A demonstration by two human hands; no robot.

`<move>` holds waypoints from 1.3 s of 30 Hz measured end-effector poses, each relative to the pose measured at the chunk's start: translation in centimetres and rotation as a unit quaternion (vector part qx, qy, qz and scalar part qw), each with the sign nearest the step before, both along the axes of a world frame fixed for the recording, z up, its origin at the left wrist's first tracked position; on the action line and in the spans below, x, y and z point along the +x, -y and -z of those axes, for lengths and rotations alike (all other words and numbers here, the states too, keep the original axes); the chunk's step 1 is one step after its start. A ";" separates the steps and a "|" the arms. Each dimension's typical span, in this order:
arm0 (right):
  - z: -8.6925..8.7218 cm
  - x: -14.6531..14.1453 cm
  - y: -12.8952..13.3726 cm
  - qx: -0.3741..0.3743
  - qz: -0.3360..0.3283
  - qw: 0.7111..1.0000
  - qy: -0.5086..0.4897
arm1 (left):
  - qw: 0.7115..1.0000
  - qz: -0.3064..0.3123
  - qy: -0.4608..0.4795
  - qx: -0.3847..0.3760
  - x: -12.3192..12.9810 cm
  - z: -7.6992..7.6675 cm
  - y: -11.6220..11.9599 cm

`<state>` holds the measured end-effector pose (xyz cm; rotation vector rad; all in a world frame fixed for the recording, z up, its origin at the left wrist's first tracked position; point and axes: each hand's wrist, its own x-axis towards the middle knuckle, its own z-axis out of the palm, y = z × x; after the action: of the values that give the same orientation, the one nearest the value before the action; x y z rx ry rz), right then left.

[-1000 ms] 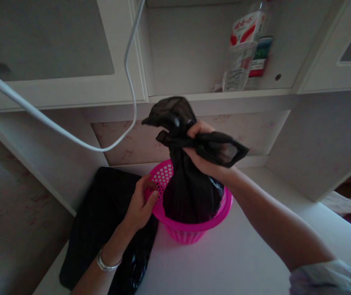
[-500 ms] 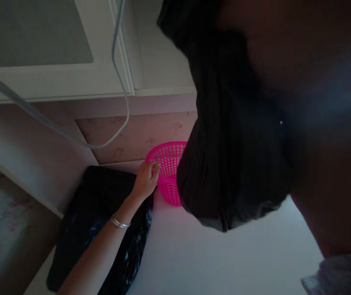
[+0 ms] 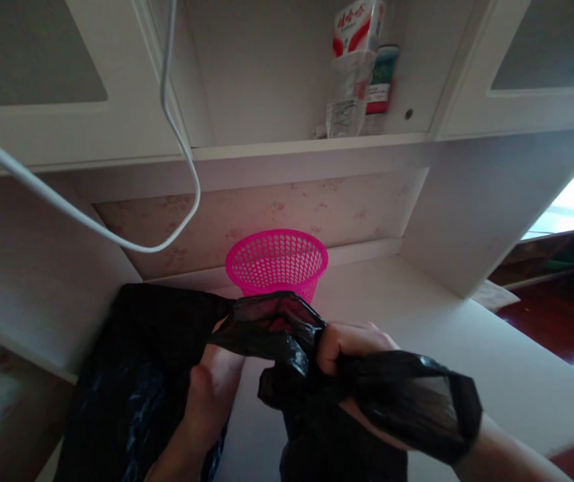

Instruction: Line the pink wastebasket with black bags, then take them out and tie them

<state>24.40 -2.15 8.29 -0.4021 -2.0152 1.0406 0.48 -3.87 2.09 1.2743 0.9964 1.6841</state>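
Note:
A black plastic bag [image 3: 341,435] hangs in front of the white surface, its handle loops spread above it. My right hand [image 3: 349,345] is closed round the bunched top of this bag, with one loop lying over the forearm. My left hand [image 3: 221,368] is at the other loop, its fingers mostly hidden behind the black plastic. Just beyond both hands stands a pink mesh basket [image 3: 276,261], its lower part covered by the bag. A second black bag [image 3: 136,375] lies at the left, partly behind my left arm.
A white cabinet shelf [image 3: 307,148] overhead holds a clear bottle [image 3: 349,87] and a green and red container [image 3: 382,80]. A white cable [image 3: 116,237] hangs in a loop at the upper left. Side panels bound the white surface [image 3: 392,301].
The black bag has come down from close before the camera to below the basket. My right hand now shows on it, and my left hand has moved from the basket's rim down to the bag's loop.

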 end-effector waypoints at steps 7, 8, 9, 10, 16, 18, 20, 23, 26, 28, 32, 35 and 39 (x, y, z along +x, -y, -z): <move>2.2 -2.6 -3.0 0.024 -0.082 0.996 0.004 | 0.999 -0.042 -0.023 0.007 -1.6 -0.8 1.5; 2.2 -2.8 -3.3 0.033 -0.073 0.997 0.004 | 0.995 -0.074 -0.058 0.015 -2.0 -0.9 1.0; 2.1 -2.8 -3.6 0.037 -0.054 0.998 0.005 | 0.990 -0.106 -0.093 0.026 -2.4 -0.9 0.5; 2.1 -2.7 -3.8 0.035 -0.034 0.999 0.007 | 0.982 -0.136 -0.124 0.035 -2.8 -0.9 0.1; 3.4 0.6 -5.0 0.025 0.000 0.998 0.051 | 0.972 -0.221 -0.073 0.034 -4.7 -1.4 -2.0; 4.2 2.1 -5.4 0.017 0.034 0.996 0.083 | 0.976 -0.216 0.007 0.025 -5.4 -1.7 -2.6; 4.9 3.5 -5.6 -0.022 0.088 0.991 0.102 | 0.976 -0.206 0.076 0.009 -6.2 -2.0 -3.2; 5.5 5.4 -5.7 -0.100 0.234 0.962 0.095 | 0.969 -0.205 0.140 -0.016 -7.6 -2.0 -4.1; 5.8 7.6 -5.8 -0.155 0.380 0.910 0.054 | 0.960 -0.213 0.181 -0.035 -9.1 -1.8 -4.8; 5.9 9.1 -6.1 -0.162 0.455 0.876 0.014 | 0.957 -0.208 0.198 -0.042 -9.9 -1.8 -5.2; 5.5 10.6 -6.8 -0.168 0.462 0.856 -0.163 | 0.962 -0.185 0.198 -0.041 -11.0 -2.4 -5.9; 4.2 10.3 -6.9 -0.194 0.392 0.866 -0.243 | 0.964 -0.178 0.193 -0.040 -11.4 -3.2 -6.3; 2.6 10.1 -7.0 -0.188 0.348 0.880 -0.264 | 0.966 -0.169 0.189 -0.038 -12.0 -4.4 -6.4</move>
<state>34.46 4.89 5.72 -0.8651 -1.0377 0.9282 -11.52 2.54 6.50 0.7165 1.0706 2.0295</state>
